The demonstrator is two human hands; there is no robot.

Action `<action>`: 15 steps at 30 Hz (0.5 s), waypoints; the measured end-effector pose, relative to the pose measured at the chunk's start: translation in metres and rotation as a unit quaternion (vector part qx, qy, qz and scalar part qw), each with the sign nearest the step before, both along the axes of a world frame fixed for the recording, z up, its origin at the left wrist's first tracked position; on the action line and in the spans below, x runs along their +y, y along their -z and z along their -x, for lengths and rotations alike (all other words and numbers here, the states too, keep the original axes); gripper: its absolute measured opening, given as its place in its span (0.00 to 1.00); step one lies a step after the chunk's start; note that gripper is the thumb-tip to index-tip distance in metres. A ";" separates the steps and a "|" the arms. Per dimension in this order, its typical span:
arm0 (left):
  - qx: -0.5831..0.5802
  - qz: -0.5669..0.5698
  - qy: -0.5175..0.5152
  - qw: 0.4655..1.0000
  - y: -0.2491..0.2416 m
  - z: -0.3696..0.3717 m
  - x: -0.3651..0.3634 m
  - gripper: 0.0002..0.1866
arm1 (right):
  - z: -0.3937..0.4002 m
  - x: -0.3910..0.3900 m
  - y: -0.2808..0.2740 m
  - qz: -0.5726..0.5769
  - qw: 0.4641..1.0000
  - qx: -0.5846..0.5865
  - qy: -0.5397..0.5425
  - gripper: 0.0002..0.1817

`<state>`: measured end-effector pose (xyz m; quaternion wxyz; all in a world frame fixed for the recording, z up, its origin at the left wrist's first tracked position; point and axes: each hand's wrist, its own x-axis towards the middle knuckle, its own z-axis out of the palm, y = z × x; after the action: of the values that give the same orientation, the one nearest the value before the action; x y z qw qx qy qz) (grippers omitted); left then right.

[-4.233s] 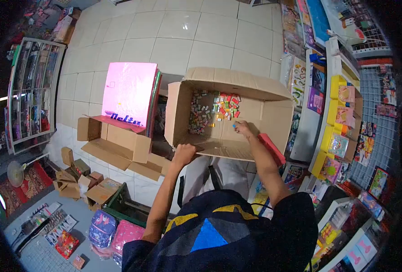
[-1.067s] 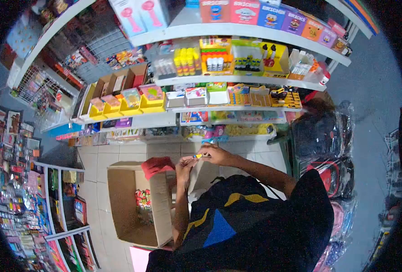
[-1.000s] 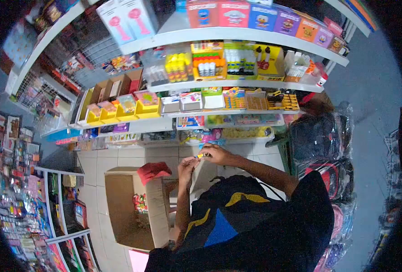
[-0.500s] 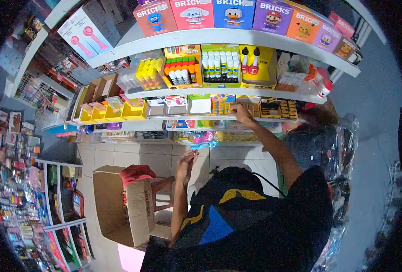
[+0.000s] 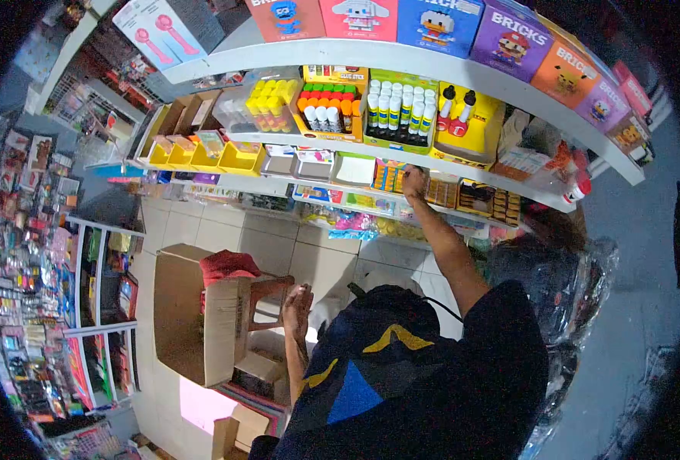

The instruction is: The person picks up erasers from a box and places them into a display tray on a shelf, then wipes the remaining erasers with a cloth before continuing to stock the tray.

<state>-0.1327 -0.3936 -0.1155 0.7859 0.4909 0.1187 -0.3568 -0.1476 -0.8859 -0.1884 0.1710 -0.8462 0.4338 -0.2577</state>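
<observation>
My right hand (image 5: 414, 182) is stretched up to the middle shelf, its fingers curled at a small display box of coloured items (image 5: 389, 178). Whether it holds anything there is hidden. My left hand (image 5: 298, 301) hangs low with its fingers apart and nothing in it, just right of a brown stool (image 5: 272, 291). An open cardboard box (image 5: 202, 326) stands left of the stool, with a red item (image 5: 229, 264) on its top edge.
White shelves (image 5: 432, 65) carry glue sticks (image 5: 397, 115), yellow trays (image 5: 217, 157) and "BRICKS" boxes (image 5: 439, 23) on top. Bags wrapped in plastic (image 5: 562, 261) hang at the right. Racks of stationery (image 5: 33, 253) fill the left. The floor (image 5: 324, 257) is tiled.
Over four seconds I turned from the cardboard box to the shelves. My hands held a small yellow item together, then my right hand rose to the shelf and my left hand dropped.
</observation>
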 end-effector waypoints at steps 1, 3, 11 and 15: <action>-0.009 0.060 0.027 0.998 0.016 -0.004 0.007 0.10 | -0.001 -0.006 0.015 -0.018 0.999 -0.028 0.012 0.11; -0.004 0.091 0.031 0.995 0.012 -0.005 0.003 0.11 | 0.004 0.015 -0.014 -0.056 0.994 -0.081 0.041 0.11; 0.013 -0.028 0.021 0.999 -0.065 -0.019 -0.090 0.15 | 0.049 0.149 -0.087 -0.286 0.884 -0.187 -0.319 0.16; -0.049 -0.014 0.092 0.994 -0.062 -0.023 -0.134 0.11 | 0.069 0.197 -0.133 -0.224 0.877 -0.156 -0.396 0.18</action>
<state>-0.1099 -0.5276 -0.0533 0.7474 0.5276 0.0394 -0.4019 -0.2171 -0.6892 -0.0551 0.5091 -0.8353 0.0760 -0.1933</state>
